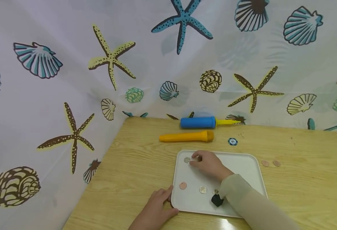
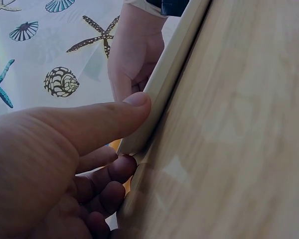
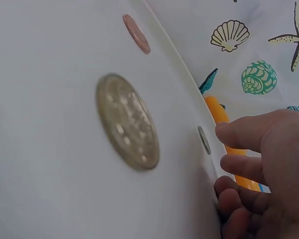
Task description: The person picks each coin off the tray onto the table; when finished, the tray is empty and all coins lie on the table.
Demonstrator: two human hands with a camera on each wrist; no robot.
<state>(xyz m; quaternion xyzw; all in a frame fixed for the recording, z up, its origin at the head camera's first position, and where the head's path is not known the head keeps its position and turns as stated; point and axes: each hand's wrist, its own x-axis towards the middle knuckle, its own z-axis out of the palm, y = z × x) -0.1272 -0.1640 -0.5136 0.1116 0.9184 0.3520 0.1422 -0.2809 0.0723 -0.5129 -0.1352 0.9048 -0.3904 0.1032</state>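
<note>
A white tray [image 1: 237, 159] lies on the wooden table, with several coins on it. My left hand [image 1: 157, 206] holds the tray's near left corner; in the left wrist view its thumb [image 2: 138, 99] lies on the rim and the fingers curl by the corner. Over the tray's far left part is my right hand [image 1: 208, 164], thumb and forefinger apart beside a silver coin [image 1: 187, 160]. That coin [image 3: 204, 140] lies flat, just off the fingertips in the right wrist view. Nearer me are a copper coin [image 1: 183, 185] and a larger silver coin [image 1: 203, 189].
Beyond the tray lie an orange toy microphone [image 1: 185, 137] and a blue hand pump [image 1: 198, 122] with a yellow nozzle. A poker chip [image 1: 232, 141] is behind the tray. Two copper coins [image 1: 265, 163] lie to its right. A shell-patterned curtain [image 1: 157, 64] surrounds the table.
</note>
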